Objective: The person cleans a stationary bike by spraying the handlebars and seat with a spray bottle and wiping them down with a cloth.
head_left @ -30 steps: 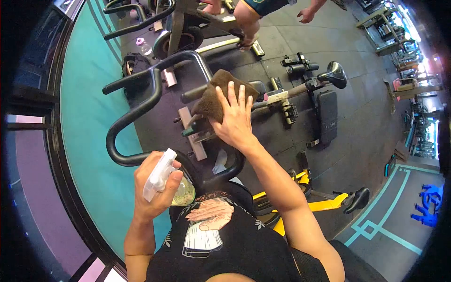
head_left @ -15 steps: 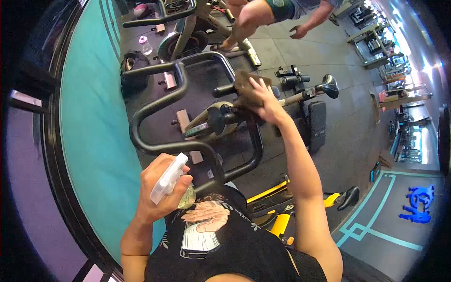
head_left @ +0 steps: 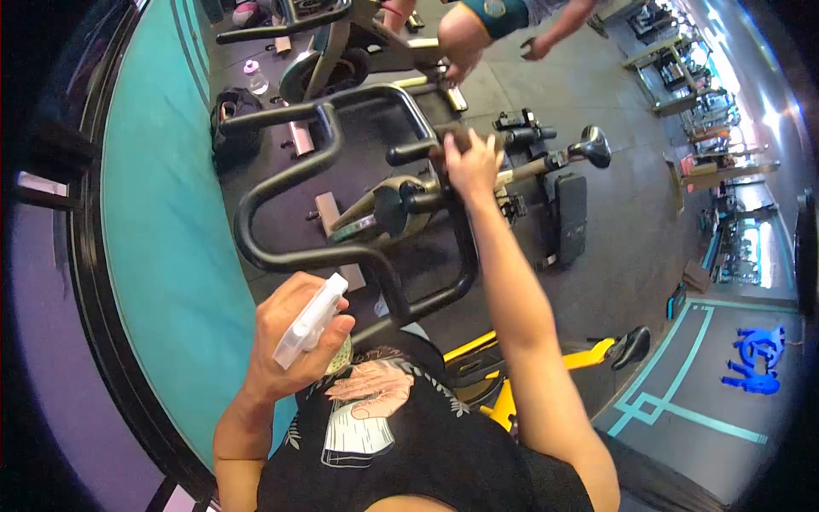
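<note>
My left hand [head_left: 286, 328] is wrapped around a spray bottle [head_left: 312, 321] with a white trigger head, close to my torso. Most of the bottle's body is hidden by the hand; a greenish part shows below it. With arm stretched forward, my right hand [head_left: 474, 166] grips a dark brown cloth [head_left: 459, 136] against the right side of the black handlebar [head_left: 247, 230] of an exercise bike. The hand covers part of the bar there. Beyond it are the bike's frame and its black saddle [head_left: 590, 147].
A person on another bike [head_left: 333, 64] shows a leg [head_left: 465, 43] and a hand [head_left: 536, 49] ahead. A teal padded wall [head_left: 162, 239] runs along the left. A backpack [head_left: 235, 128] and water bottle [head_left: 255, 78] stand on the floor. A yellow-framed bike [head_left: 503, 401] is at lower right.
My right hand has shifted slightly along the bar, and the cloth is more bunched under it. The other person's leg has moved. My left hand stays about the same.
</note>
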The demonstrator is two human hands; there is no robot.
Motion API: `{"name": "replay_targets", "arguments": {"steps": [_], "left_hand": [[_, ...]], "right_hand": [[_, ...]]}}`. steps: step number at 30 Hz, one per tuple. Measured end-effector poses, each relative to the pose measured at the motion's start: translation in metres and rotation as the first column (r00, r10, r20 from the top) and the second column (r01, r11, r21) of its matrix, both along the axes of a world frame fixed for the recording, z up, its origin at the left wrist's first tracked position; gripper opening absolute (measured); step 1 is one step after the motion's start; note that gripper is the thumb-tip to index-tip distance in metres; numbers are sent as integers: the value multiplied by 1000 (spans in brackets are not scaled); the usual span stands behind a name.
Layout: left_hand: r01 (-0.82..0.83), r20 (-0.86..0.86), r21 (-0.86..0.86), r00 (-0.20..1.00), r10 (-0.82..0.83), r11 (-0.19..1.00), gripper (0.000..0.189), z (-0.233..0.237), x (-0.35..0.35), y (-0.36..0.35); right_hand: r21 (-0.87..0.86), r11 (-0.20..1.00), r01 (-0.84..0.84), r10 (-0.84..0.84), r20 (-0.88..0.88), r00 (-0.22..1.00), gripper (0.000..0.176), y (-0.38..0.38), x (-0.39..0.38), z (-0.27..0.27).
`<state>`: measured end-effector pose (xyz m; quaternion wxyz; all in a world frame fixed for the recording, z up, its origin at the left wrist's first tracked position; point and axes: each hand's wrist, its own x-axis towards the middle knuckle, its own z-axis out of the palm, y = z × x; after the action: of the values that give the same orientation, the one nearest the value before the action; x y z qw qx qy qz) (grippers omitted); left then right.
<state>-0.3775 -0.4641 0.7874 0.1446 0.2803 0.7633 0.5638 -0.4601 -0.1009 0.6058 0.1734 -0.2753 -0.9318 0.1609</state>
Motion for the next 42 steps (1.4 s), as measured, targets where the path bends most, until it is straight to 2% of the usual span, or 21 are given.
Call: {"name": "replay_targets", "arguments": {"steps": [2, 7, 10, 11, 12, 14, 16, 19, 20, 23, 24, 26, 27, 29, 32, 33, 34, 35, 36, 38, 42], "left_hand": [[-7, -9, -25, 1000, 7, 1000, 21, 4, 3, 3], [1, -59, -38, 998, -3, 999, 20, 8, 4, 7], [-43, 24, -14, 999, 44, 999, 20, 3, 5, 9], [-43, 48, -31, 998, 44, 999, 20, 3, 4, 9], [-42, 62, -44, 997, 45, 998, 20, 3, 1, 11], [-40, 78, -45, 996, 43, 998, 21, -1, -1, 12], [-27, 78, -59, 996, 31, 998, 21, 0, -5, 15], [-28, 42, -65, 999, 31, 997, 22, 0, -8, 18], [-21, 47, -73, 999, 25, 997, 22, 0, -8, 20], [-7, 14, -94, 1000, 9, 996, 24, 1, -10, 24], [-12, 13, -84, 1000, 14, 996, 24, 0, -10, 26], [-7, 9, -80, 1000, 8, 997, 25, 0, -7, 24], [-1, 6, -90, 1000, 2, 996, 25, 2, -6, 22], [6, -10, -98, 1000, -7, 995, 24, 6, -5, 20], [-13, 31, -147, 999, 18, 989, 33, 4, 3, 23], [-12, 40, -155, 999, 18, 988, 31, 3, 5, 21], [-11, 50, -159, 999, 19, 987, 30, 2, 7, 18], [-13, 51, -153, 999, 21, 988, 30, -2, 7, 21], [-12, 50, -132, 999, 19, 991, 26, -5, 7, 23], [-38, 60, -99, 997, 44, 994, 21, -8, 10, 29], [-36, 70, -147, 996, 47, 988, 20, -2, 11, 39]], "right_hand": [[-124, 992, -27, 57, 248, 967, 51, 16, -26, 36], [-332, 943, 8, 107, 327, 939, 59, 26, -28, 42], [-358, 889, -284, 227, -194, 954, 57, -14, 45, 39], [-377, 894, -240, 139, -275, 951, 50, -33, 68, 26], [-269, 892, -365, 230, -424, 876, 42, -50, 91, 26], [-32, 921, -388, 356, -333, 873, 45, -72, 131, 14], [52, 923, -381, 376, -330, 866, 48, -82, 134, 14], [154, 842, -517, 537, -335, 774, 52, -82, 96, 24], [220, 814, -537, 580, -327, 746, 38, -81, 77, 32], [182, 700, -691, 713, -127, 690, 35, -66, 49, 46], [110, 684, -721, 723, 27, 690, 41, -64, 43, 58], [-31, 626, -779, 723, 395, 566, 47, -70, 25, 81], [-28, 637, -771, 718, 385, 579, 47, -76, 17, 89], [-189, 563, -805, 724, 583, 369, 48, -88, 0, 101], [-168, 609, -775, 707, 558, 435, 46, -91, -2, 84], [-135, 688, -713, 670, 496, 553, 41, -94, 6, 85], [-134, 686, -715, 671, 497, 551, 41, -98, 19, 79], [14, 754, -657, 643, 190, 742, 39, -95, 35, 62], [126, 826, -549, 563, -151, 812, 38, -92, 52, 47], [327, 777, -538, 630, -396, 669, 35, -83, 74, 26], [300, 733, -610, 678, -243, 694, 57, -66, 110, 17]]}}
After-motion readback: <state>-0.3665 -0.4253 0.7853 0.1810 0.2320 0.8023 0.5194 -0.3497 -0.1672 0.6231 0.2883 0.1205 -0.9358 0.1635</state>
